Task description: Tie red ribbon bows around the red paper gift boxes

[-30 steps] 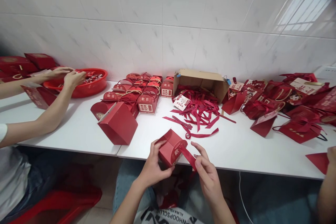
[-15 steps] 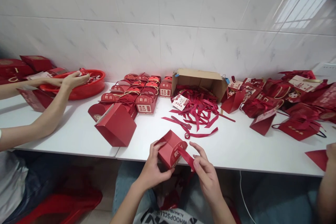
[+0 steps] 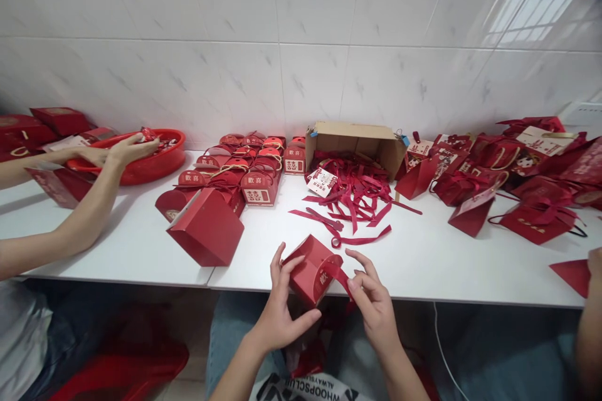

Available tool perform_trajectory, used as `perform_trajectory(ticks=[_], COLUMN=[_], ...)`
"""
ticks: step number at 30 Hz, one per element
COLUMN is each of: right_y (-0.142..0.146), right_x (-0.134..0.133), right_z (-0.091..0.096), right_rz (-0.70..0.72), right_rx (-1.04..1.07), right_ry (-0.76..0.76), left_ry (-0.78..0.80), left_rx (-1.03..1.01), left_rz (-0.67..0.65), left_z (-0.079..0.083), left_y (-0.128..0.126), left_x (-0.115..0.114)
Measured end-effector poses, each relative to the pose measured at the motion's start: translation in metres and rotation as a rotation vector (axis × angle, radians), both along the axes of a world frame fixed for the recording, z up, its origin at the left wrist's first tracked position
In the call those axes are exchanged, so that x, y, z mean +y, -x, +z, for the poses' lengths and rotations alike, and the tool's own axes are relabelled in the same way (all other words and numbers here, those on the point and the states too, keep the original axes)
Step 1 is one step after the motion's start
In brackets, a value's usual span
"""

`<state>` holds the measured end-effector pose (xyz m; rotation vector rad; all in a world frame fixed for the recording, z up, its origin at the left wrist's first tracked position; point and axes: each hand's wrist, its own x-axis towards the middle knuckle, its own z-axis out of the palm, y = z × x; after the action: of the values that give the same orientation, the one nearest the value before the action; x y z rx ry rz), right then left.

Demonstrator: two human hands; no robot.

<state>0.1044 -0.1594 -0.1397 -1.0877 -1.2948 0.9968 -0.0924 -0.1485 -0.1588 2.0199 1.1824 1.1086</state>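
My left hand (image 3: 278, 307) grips a small red gift box (image 3: 313, 269) at the white table's (image 3: 423, 263) front edge, thumb under it and fingers on its left side. My right hand (image 3: 374, 301) pinches a red ribbon (image 3: 339, 276) that runs from the box's right side. Just beyond the box lies a loose heap of red ribbons (image 3: 352, 197) spilling from an open cardboard box (image 3: 355, 141).
Finished red boxes (image 3: 249, 166) stand in rows at centre left, with a larger red box (image 3: 207, 229) in front. Red gift bags (image 3: 512, 188) crowd the right. A person on the left reaches into a red basin (image 3: 141, 160). Another person's hand (image 3: 593, 263) shows at far right.
The gift box has tilted and risen slightly in my hands. My right hand has drawn closer to it along the ribbon. The person on the left has shifted a hand over the basin.
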Motion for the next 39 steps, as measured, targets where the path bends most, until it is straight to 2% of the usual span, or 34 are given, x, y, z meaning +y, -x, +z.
perform_trajectory(ticks=[4,7,10,15,23,27,30,34,36,39], right_y=[-0.002,-0.004,-0.006,-0.004,-0.006,-0.006,-0.009,-0.014,-0.012,-0.004], right_x=[0.001,0.003,0.005,0.008,0.009,0.01,0.014,0.023,0.028,0.035], right_z=[-0.001,-0.001,0.001,0.005,0.004,-0.002,-0.005,-0.002,0.003,0.01], right_rz=[-0.069,-0.122,-0.111,-0.098,-0.086,-0.092,-0.178,-0.311,-0.272,-0.063], right_rx=[-0.101,-0.209,-0.265,-0.295,-0.316,-0.339,-0.452,-0.47,-0.422,-0.323], right_ry=[-0.062,-0.148,-0.196,-0.231,-0.224,-0.225,-0.31,-0.315,-0.284,-0.259], left_ry=[-0.075,-0.174,-0.281,-0.345,-0.371,-0.385,-0.4,-0.422,-0.441,-0.471], left_rx=[-0.011,0.063,0.182,0.335,0.39,0.365,0.319,0.321,0.313,0.24], left_rz=[-0.011,0.059,0.114,0.027,0.023,0.076,0.124,0.03,-0.004,0.038], left_z=[0.014,0.03,0.046,0.064,0.062,0.061,0.064,0.068,0.07,0.076], left_y=[0.001,0.002,0.0,-0.008,-0.016,-0.016,-0.015,-0.014,-0.014,-0.016], left_x=[0.001,0.01,0.022,0.04,0.048,0.048,0.048,0.048,0.048,0.046])
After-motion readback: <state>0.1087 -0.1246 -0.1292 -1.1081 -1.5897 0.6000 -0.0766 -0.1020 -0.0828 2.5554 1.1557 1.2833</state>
